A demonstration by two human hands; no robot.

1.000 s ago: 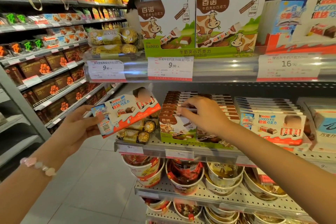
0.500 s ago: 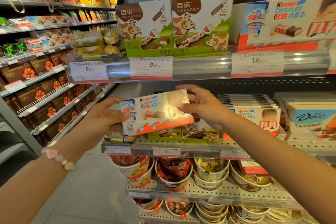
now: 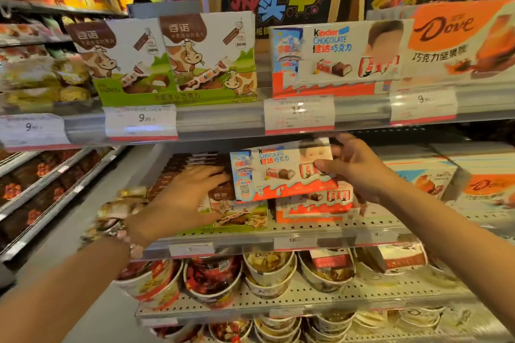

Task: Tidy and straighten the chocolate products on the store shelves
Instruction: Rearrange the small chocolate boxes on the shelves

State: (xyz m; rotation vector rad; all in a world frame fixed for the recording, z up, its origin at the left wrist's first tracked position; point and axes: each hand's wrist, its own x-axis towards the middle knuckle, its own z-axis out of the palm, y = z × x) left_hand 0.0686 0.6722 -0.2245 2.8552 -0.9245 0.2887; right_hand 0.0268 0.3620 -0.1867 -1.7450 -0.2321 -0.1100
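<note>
right hand (image 3: pixel 359 167) pinches Kinder box (image 3: pixel 281 171) by its right end, held tilted just above Kinder stack (image 3: pixel 312 207) on middle shelf (image 3: pixel 320 230), likely to set it there | left hand (image 3: pixel 181 198) fingers spread flat on cow-print boxes (image 3: pixel 237 213), steadying that row

- Single view: head-worn wide-angle camera, facing forward and slightly down at the store shelves (image 3: pixel 250 120).
- Range: close; both forearms enter from the bottom corners.
- Framing: shelf tiers extend above and below the fingers (image 3: pixel 323 167).
- Edges show wide-angle curvature and blur.
- No second view; nothing shared.
</note>
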